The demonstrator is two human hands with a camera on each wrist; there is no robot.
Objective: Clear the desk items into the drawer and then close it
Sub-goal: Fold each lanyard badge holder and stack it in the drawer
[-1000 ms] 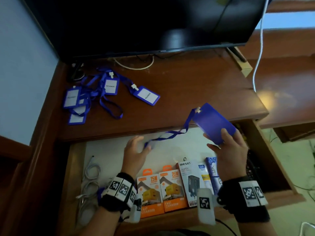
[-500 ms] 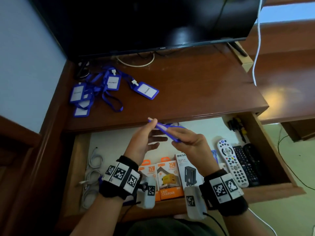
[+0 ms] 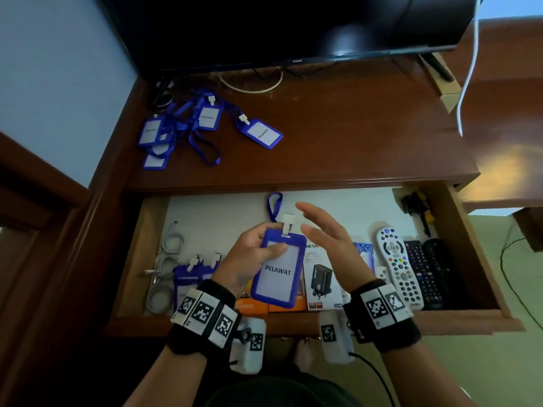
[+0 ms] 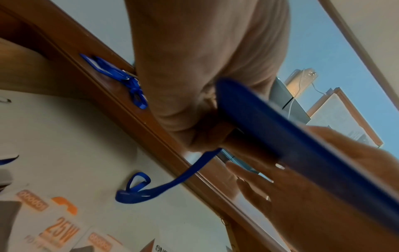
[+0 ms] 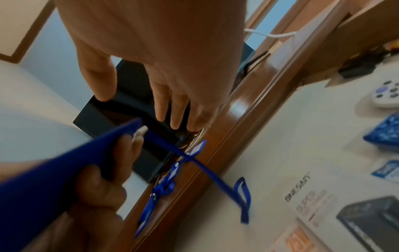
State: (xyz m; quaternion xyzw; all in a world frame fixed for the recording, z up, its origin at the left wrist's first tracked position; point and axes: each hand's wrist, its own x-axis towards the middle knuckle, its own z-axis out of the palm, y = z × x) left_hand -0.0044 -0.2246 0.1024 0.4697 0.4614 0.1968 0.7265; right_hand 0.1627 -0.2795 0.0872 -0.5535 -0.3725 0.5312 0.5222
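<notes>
While a heap of blue badges [image 3: 182,129] lies at the table's [image 3: 338,127] back left, the left hand [image 3: 249,254] grips a badge holder [image 3: 279,271] marked PELAWAT above the open drawer [image 3: 132,259], its lanyard [image 3: 274,205] trailing onto the drawer floor. Just beside it, the right hand [image 3: 329,245] hovers with fingers spread, holding nothing. Remotes [image 3: 411,271] lie in the drawer's right end.

Home room, likely bedroom or living room; dark flat-screen television [image 3: 279,27] stands on a reddish-brown wooden desk [image 3: 338,127]; open wooden drawer [image 3: 482,259] below the television holds white and black remote controls [image 3: 399,265] and boxed phone chargers [image 3: 321,277]; pale blue wall [image 3: 58,69] left of the television.
</notes>
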